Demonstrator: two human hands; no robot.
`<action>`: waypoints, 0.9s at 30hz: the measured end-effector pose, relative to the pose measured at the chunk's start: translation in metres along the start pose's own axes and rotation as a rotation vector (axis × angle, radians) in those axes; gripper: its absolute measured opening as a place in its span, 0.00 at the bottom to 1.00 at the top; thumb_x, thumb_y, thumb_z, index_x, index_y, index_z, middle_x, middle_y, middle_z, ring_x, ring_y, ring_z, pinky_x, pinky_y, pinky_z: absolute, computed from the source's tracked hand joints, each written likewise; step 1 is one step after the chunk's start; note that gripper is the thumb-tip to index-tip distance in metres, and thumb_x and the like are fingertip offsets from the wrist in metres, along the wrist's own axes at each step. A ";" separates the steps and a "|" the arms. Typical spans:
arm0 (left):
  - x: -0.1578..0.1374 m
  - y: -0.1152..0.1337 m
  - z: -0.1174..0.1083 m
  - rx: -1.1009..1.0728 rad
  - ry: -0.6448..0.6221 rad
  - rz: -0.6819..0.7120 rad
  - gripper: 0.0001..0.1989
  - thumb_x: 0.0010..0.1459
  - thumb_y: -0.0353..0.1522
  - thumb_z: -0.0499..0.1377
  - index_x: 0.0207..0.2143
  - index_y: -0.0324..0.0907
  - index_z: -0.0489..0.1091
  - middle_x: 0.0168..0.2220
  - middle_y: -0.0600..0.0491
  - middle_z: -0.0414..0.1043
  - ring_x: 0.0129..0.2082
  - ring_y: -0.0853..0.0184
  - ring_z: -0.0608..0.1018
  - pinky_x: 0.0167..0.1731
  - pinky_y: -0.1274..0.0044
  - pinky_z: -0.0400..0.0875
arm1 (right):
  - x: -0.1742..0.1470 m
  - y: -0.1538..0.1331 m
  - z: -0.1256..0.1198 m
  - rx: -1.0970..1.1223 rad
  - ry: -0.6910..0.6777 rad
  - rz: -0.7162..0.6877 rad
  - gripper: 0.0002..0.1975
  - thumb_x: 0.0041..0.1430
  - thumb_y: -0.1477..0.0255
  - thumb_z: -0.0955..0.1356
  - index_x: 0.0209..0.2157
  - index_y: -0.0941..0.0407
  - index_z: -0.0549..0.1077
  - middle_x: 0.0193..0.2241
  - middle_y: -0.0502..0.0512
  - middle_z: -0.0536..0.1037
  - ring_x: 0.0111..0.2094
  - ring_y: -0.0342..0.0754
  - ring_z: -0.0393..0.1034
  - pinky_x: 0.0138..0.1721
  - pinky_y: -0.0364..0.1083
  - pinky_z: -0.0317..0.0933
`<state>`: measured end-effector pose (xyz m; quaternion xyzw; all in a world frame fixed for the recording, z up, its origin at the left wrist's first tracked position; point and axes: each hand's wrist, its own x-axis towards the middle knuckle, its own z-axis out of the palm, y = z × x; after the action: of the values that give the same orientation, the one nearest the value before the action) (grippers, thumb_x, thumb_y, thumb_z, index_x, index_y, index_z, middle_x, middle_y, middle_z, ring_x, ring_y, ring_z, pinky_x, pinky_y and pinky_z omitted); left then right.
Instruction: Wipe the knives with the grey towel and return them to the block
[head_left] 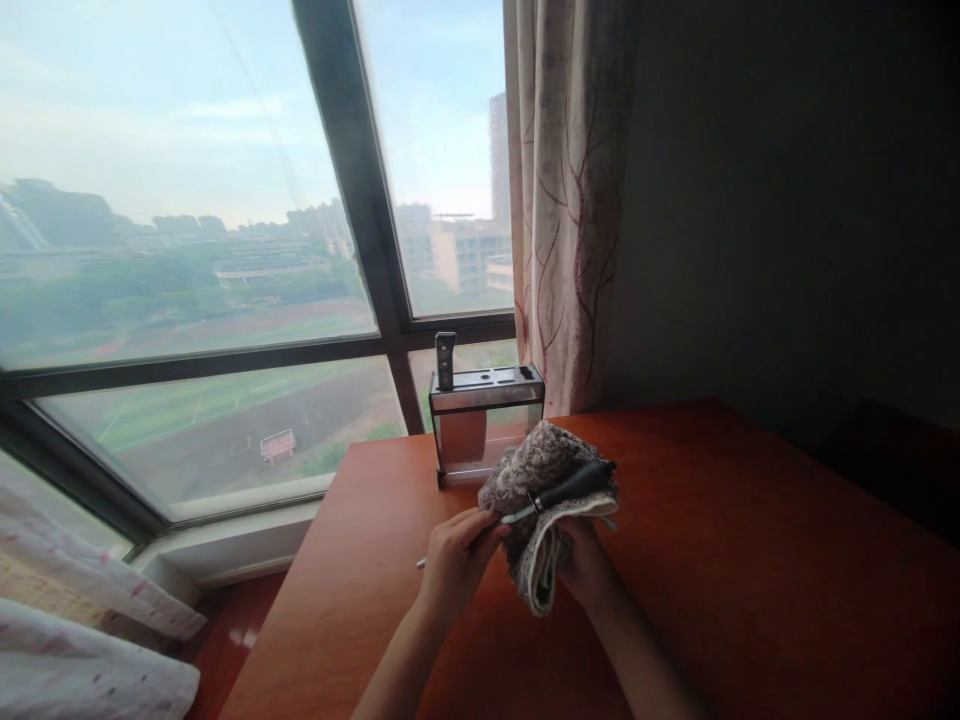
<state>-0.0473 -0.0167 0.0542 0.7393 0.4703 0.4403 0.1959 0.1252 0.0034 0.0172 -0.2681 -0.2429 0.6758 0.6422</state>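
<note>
Over the table, a black-handled screwdriver (574, 486) slants across a folded grey-brown towel (541, 458) with a pale edge. My left hand (463, 555) pinches its metal shaft, and the thin end sticks out to the left past my fingers. Its handle rests against the towel, pointing up to the right. From below, my right hand (581, 560) grips the towel; most of its fingers are hidden under the cloth. Behind the towel stands a small clear tank (487, 400) with a black-framed top, partly covered by the cloth.
A black upright piece (445, 360) rises from the tank's top left. The reddish-brown wooden table (712, 520) extends right and towards me. Large windows (225, 260) lie beyond it, with a patterned curtain (566, 200) behind the tank and another curtain (82, 660) at lower left.
</note>
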 end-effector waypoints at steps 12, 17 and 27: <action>-0.002 -0.013 0.004 0.049 0.118 0.031 0.08 0.60 0.36 0.59 0.33 0.40 0.75 0.27 0.52 0.74 0.25 0.69 0.73 0.28 0.79 0.66 | -0.004 -0.006 0.009 0.174 -0.025 0.191 0.11 0.39 0.71 0.77 0.29 0.54 0.78 0.30 0.50 0.83 0.32 0.51 0.75 0.39 0.49 0.69; -0.002 -0.014 0.003 0.137 0.134 0.066 0.08 0.60 0.35 0.59 0.32 0.40 0.74 0.26 0.53 0.73 0.24 0.70 0.73 0.26 0.80 0.66 | -0.009 -0.008 0.013 0.111 -0.101 0.174 0.19 0.33 0.71 0.80 0.33 0.53 0.79 0.33 0.50 0.83 0.36 0.50 0.75 0.40 0.48 0.68; -0.005 -0.012 0.005 0.238 0.174 0.130 0.06 0.60 0.33 0.59 0.36 0.41 0.75 0.28 0.52 0.75 0.25 0.70 0.74 0.26 0.81 0.66 | -0.011 -0.004 0.016 0.033 -0.066 0.103 0.18 0.37 0.67 0.80 0.33 0.51 0.77 0.35 0.49 0.82 0.38 0.52 0.75 0.43 0.51 0.66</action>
<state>-0.0504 -0.0147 0.0404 0.7453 0.4854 0.4556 0.0366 0.1176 -0.0075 0.0319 -0.2472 -0.2386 0.7203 0.6026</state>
